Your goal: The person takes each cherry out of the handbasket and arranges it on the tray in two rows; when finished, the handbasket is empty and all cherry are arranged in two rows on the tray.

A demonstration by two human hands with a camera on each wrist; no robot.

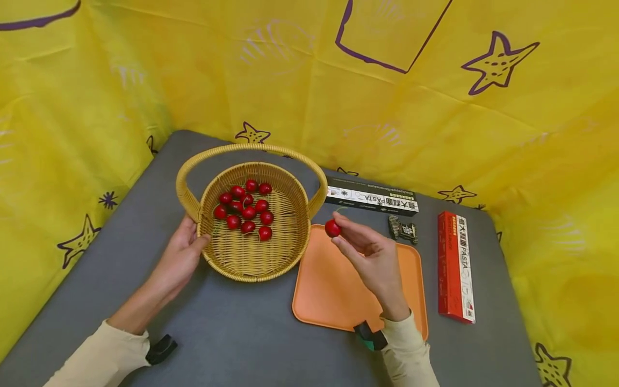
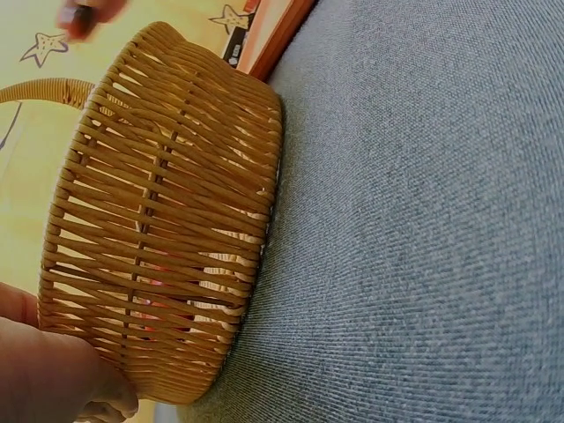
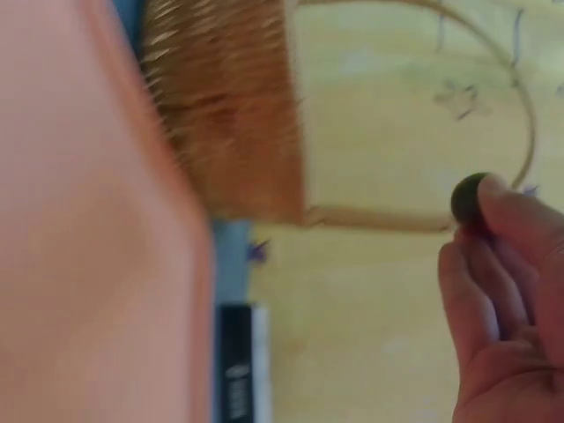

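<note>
A yellow-brown wicker basket (image 1: 290,226) with a tall arched handle stands on the grey table, and several red cherries (image 1: 249,213) lie inside it. My left hand (image 1: 181,250) grips the basket's left rim near the handle's foot, thumb inside; the left wrist view shows that hand (image 2: 53,374) against the woven wall (image 2: 167,220). Between thumb and fingertips, my right hand (image 1: 374,260) pinches one cherry (image 1: 332,228) above the orange tray, just right of the basket. The cherry (image 3: 469,201) looks dark in the blurred right wrist view.
An orange tray (image 1: 324,290) lies right of the basket, under the right hand. Behind it are a black pasta box (image 1: 372,196) and a small dark packet (image 1: 403,230). A red pasta box (image 1: 456,266) lies farther right. Yellow patterned cloth (image 1: 290,70) hangs around the table.
</note>
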